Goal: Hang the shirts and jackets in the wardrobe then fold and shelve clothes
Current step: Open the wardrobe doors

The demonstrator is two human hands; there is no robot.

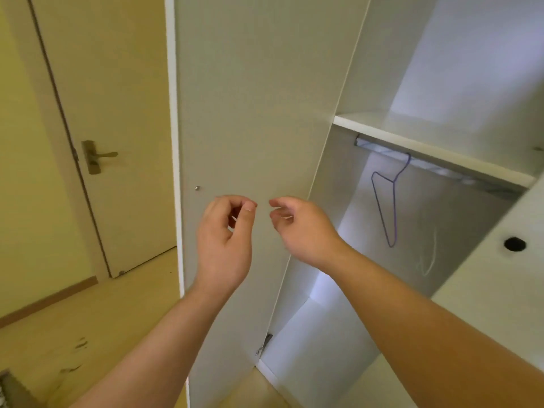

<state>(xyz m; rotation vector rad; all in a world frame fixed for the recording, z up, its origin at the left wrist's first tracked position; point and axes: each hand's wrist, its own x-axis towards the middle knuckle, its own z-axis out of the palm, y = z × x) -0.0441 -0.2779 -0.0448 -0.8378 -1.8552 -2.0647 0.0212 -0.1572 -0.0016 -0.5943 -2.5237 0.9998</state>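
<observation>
while left hand point(225, 242) and right hand point(304, 231) hover loosely curled — empty | hanger point(394, 207) on rail point(382, 150)

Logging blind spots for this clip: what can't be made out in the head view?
All in the head view:
1. Rail: right end hidden behind the right panel.
2. Pale marks beside the hanger: too faint to identify.
3. Thing at bottom-left corner: cut off by the frame edge.
4. Left hand: whether its grip pinches anything is too small to tell.
</observation>
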